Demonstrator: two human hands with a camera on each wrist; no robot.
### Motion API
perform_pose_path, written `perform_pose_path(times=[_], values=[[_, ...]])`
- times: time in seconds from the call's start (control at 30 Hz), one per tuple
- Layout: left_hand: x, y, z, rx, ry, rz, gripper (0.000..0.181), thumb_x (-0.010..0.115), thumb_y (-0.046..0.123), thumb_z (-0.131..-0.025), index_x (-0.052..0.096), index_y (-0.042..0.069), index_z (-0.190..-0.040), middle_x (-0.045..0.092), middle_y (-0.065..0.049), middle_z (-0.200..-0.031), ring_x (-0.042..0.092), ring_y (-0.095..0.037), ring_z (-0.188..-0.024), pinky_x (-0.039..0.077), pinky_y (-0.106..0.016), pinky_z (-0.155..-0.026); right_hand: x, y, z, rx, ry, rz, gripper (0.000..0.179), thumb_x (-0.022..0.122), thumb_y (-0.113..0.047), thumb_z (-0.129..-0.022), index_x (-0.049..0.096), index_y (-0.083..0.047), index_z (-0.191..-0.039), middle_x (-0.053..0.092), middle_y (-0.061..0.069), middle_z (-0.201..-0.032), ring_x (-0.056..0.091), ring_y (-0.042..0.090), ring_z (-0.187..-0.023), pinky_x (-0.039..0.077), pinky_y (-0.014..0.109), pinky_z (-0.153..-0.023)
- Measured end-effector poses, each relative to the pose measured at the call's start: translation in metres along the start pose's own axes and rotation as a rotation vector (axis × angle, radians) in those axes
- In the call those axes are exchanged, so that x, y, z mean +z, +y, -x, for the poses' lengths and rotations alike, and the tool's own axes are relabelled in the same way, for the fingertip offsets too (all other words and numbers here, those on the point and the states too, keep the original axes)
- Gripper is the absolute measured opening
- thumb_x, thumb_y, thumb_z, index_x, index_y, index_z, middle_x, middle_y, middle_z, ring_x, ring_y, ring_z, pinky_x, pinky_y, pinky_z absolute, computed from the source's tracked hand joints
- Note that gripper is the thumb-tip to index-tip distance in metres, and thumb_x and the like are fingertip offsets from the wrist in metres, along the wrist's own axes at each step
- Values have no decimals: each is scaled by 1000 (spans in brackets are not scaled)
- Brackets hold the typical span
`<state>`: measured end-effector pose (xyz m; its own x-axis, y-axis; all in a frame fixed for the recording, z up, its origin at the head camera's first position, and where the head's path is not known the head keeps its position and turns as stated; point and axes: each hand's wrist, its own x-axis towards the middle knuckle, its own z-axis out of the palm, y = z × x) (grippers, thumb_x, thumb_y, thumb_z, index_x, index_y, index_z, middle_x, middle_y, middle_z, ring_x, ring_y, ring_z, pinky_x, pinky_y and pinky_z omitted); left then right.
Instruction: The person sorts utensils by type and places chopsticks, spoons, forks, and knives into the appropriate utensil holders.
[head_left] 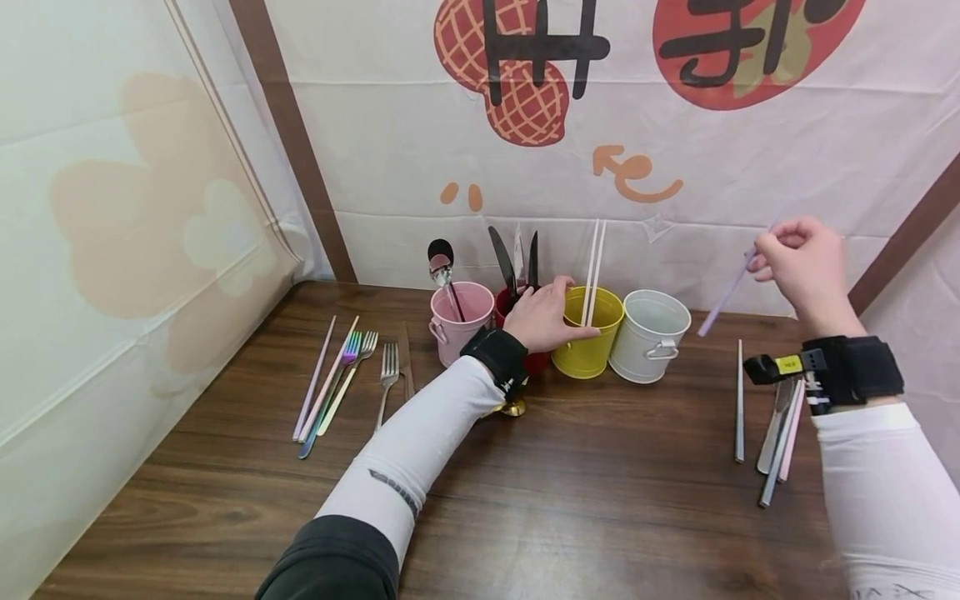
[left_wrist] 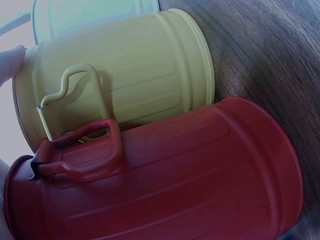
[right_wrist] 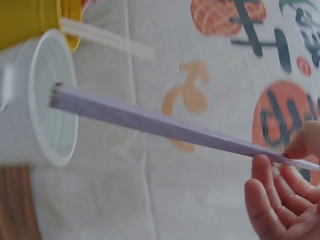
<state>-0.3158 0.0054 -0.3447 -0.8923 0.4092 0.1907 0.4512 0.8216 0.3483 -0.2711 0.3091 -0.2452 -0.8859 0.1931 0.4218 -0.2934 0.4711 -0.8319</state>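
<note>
My right hand pinches a light purple chopstick near its upper end. The chopstick slants down, its lower tip just right of the white bucket in the head view. My left hand spreads over the red bucket and the near left side of the yellow bucket. The thumb lies along the yellow rim; how firmly it touches is unclear. Two white chopsticks stand in the yellow bucket. Dark and silver knives rise from the red one.
A pink bucket holding spoons stands at the left of the row. Forks and chopsticks lie on the left of the table. Grey chopsticks and other cutlery lie at right, partly under my wrist. A printed cloth hangs behind.
</note>
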Motion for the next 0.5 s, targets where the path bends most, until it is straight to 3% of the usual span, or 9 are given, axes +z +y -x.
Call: perform_pose_path(times=[0.1, 0.23, 0.5], values=[[0, 1, -1, 0, -1, -4, 85, 65, 67, -80, 37, 12, -138, 58, -4, -129, 50, -18, -124, 23, -47, -113, 15, -12, -5, -50, 37, -103, 1, 51, -3, -92, 51, -3, -91, 64, -18, -64, 61, -1, -52, 50, 15, -51], [-1, 2, -1, -1, -4, 0, 85, 65, 67, -80, 37, 12, -138, 58, -4, -130, 49, -18, -125, 23, -48, -113, 36, -20, -7, -94, 56, -187, 6, 52, -1, -91, 51, -8, -91, 65, -10, -69, 64, 2, -57, 51, 16, -54], [0, 1, -1, -2, 0, -9, 84, 65, 67, -80, 37, 13, -138, 58, -4, -130, 49, -18, -125, 23, -47, -113, 81, -23, 1, -172, -20, -127, 5, 55, -4, -93, 51, -5, -95, 65, -4, -77, 64, 2, -65, 52, 16, -59]])
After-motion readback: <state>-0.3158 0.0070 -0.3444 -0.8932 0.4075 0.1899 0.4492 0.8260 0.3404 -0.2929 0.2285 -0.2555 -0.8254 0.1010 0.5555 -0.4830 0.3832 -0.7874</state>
